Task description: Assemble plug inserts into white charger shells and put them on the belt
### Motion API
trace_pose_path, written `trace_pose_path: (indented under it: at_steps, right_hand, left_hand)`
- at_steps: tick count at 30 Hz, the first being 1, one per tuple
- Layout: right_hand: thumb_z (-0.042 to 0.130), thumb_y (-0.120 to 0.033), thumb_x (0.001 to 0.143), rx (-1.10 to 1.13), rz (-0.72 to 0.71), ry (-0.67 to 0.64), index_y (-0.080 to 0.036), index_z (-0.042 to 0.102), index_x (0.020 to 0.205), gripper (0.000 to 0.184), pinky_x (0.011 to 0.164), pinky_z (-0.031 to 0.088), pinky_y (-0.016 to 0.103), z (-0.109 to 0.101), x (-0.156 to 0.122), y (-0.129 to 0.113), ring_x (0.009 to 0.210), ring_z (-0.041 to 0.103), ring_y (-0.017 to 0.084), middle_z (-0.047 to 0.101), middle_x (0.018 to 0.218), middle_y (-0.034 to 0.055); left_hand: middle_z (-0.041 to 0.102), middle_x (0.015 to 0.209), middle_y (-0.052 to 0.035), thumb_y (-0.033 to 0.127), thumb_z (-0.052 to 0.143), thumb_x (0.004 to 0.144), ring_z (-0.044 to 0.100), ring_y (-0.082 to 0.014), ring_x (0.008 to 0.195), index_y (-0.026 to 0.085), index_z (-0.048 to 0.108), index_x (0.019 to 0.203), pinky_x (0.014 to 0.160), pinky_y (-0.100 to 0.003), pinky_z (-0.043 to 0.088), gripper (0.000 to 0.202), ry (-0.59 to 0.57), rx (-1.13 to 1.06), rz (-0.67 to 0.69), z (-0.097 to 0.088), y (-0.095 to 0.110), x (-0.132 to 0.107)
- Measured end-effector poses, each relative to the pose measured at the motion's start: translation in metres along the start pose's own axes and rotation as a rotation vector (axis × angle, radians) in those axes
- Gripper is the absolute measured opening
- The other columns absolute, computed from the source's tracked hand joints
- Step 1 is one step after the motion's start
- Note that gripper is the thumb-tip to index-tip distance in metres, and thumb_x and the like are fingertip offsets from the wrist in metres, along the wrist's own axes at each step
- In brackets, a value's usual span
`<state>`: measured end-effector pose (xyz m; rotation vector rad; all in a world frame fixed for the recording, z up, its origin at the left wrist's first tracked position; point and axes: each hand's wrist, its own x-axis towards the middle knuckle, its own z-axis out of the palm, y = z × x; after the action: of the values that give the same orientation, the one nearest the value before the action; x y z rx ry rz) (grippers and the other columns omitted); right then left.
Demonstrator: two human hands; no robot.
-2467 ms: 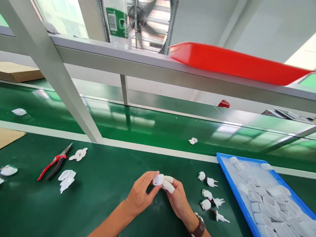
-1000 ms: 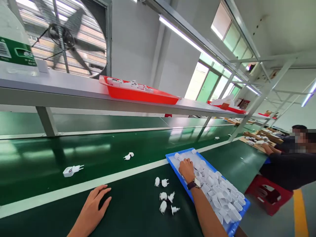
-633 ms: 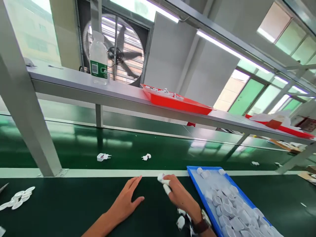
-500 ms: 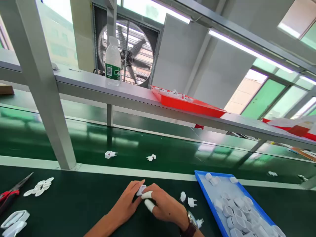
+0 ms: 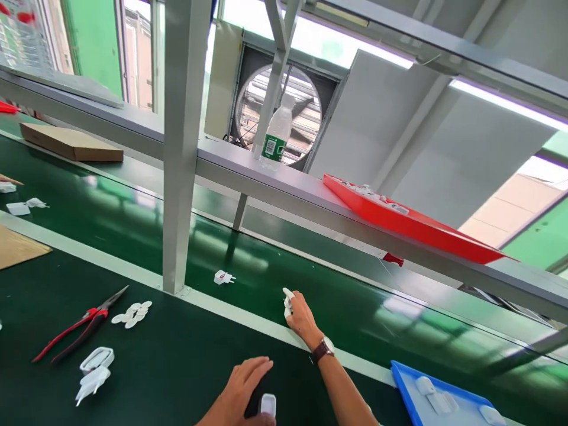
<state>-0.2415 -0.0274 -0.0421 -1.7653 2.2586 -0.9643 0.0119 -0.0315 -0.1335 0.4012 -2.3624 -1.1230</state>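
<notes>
My left hand [image 5: 242, 393] is low in the middle, over the dark green worktop. Its thumb presses on a small white plastic plug housing [image 5: 268, 405], while the other fingers stretch out above it. My right hand [image 5: 302, 318], with white finger cots and a watch at the wrist, reaches over the green belt. Its fingers are closed at a small white plug [image 5: 287, 309], mostly hidden by them. Left of it on the belt lies another white two-pin plug [image 5: 225, 277].
Red-handled pliers [image 5: 95, 316], several white oval discs [image 5: 132, 314] and white housings [image 5: 95, 370] lie left. A blue tray [image 5: 402, 390] holds white parts at lower right. A metal post [image 5: 177, 177] supports a shelf with a bottle [image 5: 277, 133] and a red tray [image 5: 412, 222].
The view has turned left. My right hand has left the housing and stretched forward to the belt, over the spot where a plug lay. My left hand has stayed low with the housing.
</notes>
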Motion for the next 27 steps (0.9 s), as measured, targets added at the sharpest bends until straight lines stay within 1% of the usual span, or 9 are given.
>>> trace_pose_path:
  at_steps: [3,5,7,10,12,15,19,22,27]
  right_hand:
    - [0.052,-0.019,0.089,0.157,0.014,0.028,-0.017,0.045,0.145,0.057,0.083,0.059,0.036,0.010,-0.030,-0.016,0.089,0.067,0.018,0.064,0.110,0.0091]
    - [0.053,-0.029,0.093,0.304,0.051,0.021,-0.020,0.048,0.141,0.050,0.075,0.060,0.033,0.014,-0.058,-0.031,0.080,0.068,0.017,0.065,0.107,0.0075]
    - [0.058,-0.038,0.093,0.530,0.133,-0.020,-0.020,0.057,0.129,0.040,0.069,0.060,0.033,0.013,-0.086,-0.046,0.070,0.068,0.017,0.068,0.097,0.0055]
    - [0.065,-0.043,0.090,0.778,0.287,-0.108,-0.019,0.065,0.113,0.034,0.066,0.058,0.035,0.002,-0.119,-0.067,0.065,0.068,0.018,0.068,0.081,0.0035]
    - [0.069,-0.040,0.088,0.745,0.291,-0.075,-0.019,0.066,0.112,0.032,0.071,0.058,0.035,-0.009,-0.136,-0.076,0.077,0.069,0.020,0.069,0.089,0.0052]
    - [0.072,-0.030,0.084,0.614,0.133,0.034,-0.024,0.064,0.120,0.037,0.078,0.058,0.033,-0.021,-0.157,-0.084,0.094,0.066,0.020,0.065,0.106,0.0056]
    - [0.058,-0.012,0.085,0.383,0.005,0.062,-0.026,0.061,0.124,0.041,0.083,0.056,0.034,-0.028,-0.180,-0.091,0.091,0.063,0.018,0.065,0.103,0.0038]
    - [0.052,-0.007,0.085,0.209,-0.043,0.146,-0.022,0.057,0.129,0.048,0.085,0.056,0.036,-0.032,-0.190,-0.094,0.093,0.063,0.020,0.066,0.103,0.0060]
    - [0.052,-0.009,0.088,0.074,-0.157,0.234,-0.019,0.053,0.134,0.048,0.076,0.058,0.036,-0.035,-0.194,-0.092,0.086,0.064,0.021,0.067,0.097,0.0063]
  left_hand:
    - [0.047,0.158,-0.0099,0.031,0.067,0.091,0.054,-0.0325,0.137,0.038,0.035,0.155,0.109,-0.051,0.051,0.071,0.243,-0.084,-0.058,-0.013,0.014,-0.001]
    - [0.046,0.158,-0.0097,0.026,0.066,0.091,0.055,-0.0298,0.136,0.037,0.035,0.154,0.107,-0.048,0.054,0.071,0.338,-0.172,-0.023,-0.024,0.028,0.001]
    - [0.057,0.145,-0.0094,0.025,0.067,0.092,0.062,-0.0270,0.127,0.032,0.045,0.145,0.104,-0.044,0.056,0.058,0.349,-0.302,0.005,-0.032,0.043,0.004]
    - [0.071,0.115,-0.0071,0.032,0.066,0.094,0.071,-0.0230,0.106,0.026,0.061,0.125,0.097,-0.039,0.059,0.032,0.238,-0.534,-0.077,-0.036,0.063,0.006]
    - [0.072,0.109,-0.0071,0.037,0.067,0.094,0.071,-0.0225,0.102,0.024,0.064,0.121,0.094,-0.037,0.060,0.031,0.173,-0.680,-0.164,-0.036,0.074,0.006]
    - [0.069,0.113,-0.0081,0.043,0.071,0.091,0.070,-0.0230,0.103,0.022,0.068,0.121,0.089,-0.035,0.061,0.037,0.122,-0.820,-0.237,-0.035,0.089,0.006]
    - [0.068,0.118,-0.0085,0.038,0.088,0.074,0.069,-0.0247,0.105,0.022,0.072,0.117,0.092,-0.036,0.059,0.048,0.059,-0.900,-0.254,-0.029,0.100,0.009]
    - [0.074,0.112,-0.0092,0.039,0.089,0.073,0.070,-0.0247,0.107,0.020,0.073,0.115,0.099,-0.038,0.056,0.048,0.017,-0.916,-0.319,-0.026,0.104,0.008]
    - [0.077,0.102,-0.0097,0.044,0.088,0.074,0.070,-0.0210,0.089,0.017,0.074,0.115,0.083,-0.036,0.059,0.051,-0.057,-0.925,-0.435,-0.030,0.112,0.002]
